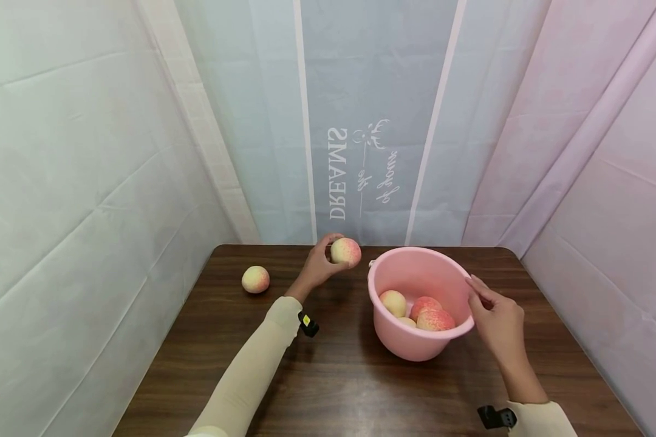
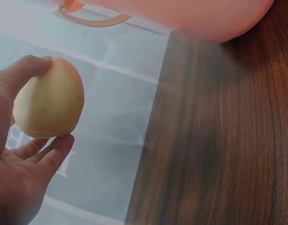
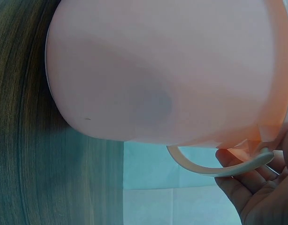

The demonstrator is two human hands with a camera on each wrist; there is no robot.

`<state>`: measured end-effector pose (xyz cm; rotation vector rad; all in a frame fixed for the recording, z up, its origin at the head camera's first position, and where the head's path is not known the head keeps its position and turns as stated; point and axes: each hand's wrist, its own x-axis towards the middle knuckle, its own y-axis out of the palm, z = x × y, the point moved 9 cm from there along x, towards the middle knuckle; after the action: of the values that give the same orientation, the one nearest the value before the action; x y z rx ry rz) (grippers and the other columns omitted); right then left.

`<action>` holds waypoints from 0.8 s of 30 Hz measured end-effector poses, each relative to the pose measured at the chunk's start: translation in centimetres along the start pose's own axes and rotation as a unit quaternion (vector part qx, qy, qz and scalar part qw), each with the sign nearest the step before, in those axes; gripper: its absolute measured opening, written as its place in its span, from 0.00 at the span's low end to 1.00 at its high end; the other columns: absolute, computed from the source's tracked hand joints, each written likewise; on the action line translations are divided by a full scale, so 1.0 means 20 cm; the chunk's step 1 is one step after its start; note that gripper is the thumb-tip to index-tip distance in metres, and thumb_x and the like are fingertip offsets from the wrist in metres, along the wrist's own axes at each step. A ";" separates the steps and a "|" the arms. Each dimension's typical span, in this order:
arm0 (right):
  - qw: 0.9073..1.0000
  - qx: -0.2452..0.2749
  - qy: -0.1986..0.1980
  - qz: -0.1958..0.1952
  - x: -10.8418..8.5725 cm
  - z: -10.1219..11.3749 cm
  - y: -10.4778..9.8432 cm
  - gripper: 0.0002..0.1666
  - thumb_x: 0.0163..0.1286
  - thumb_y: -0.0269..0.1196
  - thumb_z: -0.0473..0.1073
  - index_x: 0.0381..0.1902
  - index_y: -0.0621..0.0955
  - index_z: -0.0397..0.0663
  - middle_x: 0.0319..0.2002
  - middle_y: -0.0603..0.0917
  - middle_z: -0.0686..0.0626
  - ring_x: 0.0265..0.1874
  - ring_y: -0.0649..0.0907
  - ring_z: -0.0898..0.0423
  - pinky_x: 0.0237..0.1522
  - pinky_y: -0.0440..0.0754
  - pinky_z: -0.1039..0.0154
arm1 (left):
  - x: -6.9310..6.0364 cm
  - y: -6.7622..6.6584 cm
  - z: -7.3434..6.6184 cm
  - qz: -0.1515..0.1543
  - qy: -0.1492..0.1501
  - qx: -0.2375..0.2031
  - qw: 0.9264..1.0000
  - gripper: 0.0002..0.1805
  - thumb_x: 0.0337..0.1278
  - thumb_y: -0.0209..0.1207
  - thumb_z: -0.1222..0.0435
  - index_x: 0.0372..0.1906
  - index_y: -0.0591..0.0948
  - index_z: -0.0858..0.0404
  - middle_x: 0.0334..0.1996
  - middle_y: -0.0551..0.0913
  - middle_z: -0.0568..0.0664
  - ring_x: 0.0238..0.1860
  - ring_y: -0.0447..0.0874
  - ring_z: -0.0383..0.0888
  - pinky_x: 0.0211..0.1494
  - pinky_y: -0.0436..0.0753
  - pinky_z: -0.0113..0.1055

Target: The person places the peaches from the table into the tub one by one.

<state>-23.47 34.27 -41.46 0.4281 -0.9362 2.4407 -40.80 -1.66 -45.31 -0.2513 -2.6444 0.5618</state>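
My left hand (image 1: 318, 267) grips a peach (image 1: 346, 252), pale yellow with a pink blush, above the far part of the table, left of the bucket. In the left wrist view the thumb lies on one side of that peach (image 2: 52, 101) and the fingertips on the other. A pink bucket (image 1: 410, 345) stands on the table with several peaches (image 1: 436, 320) inside. My right hand (image 1: 497, 315) pinches its rim on the right side. The right wrist view has the fingers beside the bucket's handle (image 3: 219, 169), near its hinge.
Another peach (image 1: 256, 279) sits on the dark wooden table (image 1: 328, 388) at the far left. Pale curtains (image 1: 87, 182) hang at the left, back and right; the back curtain (image 1: 372, 73) bears white lettering.
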 end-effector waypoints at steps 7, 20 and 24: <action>1.000 0.001 -0.004 0.004 0.01 0.00 0.00 0.18 0.72 0.63 0.39 0.58 0.84 0.43 0.57 0.84 0.45 0.51 0.85 0.42 0.31 0.71 0.87 | 0.01 0.00 -0.02 -0.003 0.001 -0.011 1.000 0.40 0.48 0.77 0.63 0.67 0.72 0.56 0.59 0.77 0.53 0.50 0.81 0.55 0.48 0.82 0.42; 1.000 0.001 -0.009 -0.004 0.01 0.01 0.00 0.18 0.71 0.64 0.38 0.57 0.85 0.43 0.56 0.85 0.46 0.53 0.84 0.43 0.35 0.69 0.88 | 0.03 0.00 -0.07 -0.006 0.026 -0.026 0.999 0.38 0.48 0.77 0.65 0.66 0.73 0.55 0.60 0.77 0.53 0.47 0.83 0.49 0.44 0.84 0.38; 1.000 -0.002 -0.005 -0.004 0.01 0.00 0.00 0.18 0.71 0.64 0.38 0.57 0.85 0.43 0.56 0.85 0.47 0.53 0.84 0.43 0.37 0.68 0.89 | 0.04 0.00 -0.09 -0.005 0.028 -0.030 0.999 0.38 0.49 0.76 0.64 0.67 0.73 0.54 0.59 0.76 0.53 0.47 0.83 0.48 0.45 0.84 0.39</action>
<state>-23.65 34.33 -41.36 0.4429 -0.9419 2.4308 -40.59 -0.75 -43.52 -0.2681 -2.6099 0.4657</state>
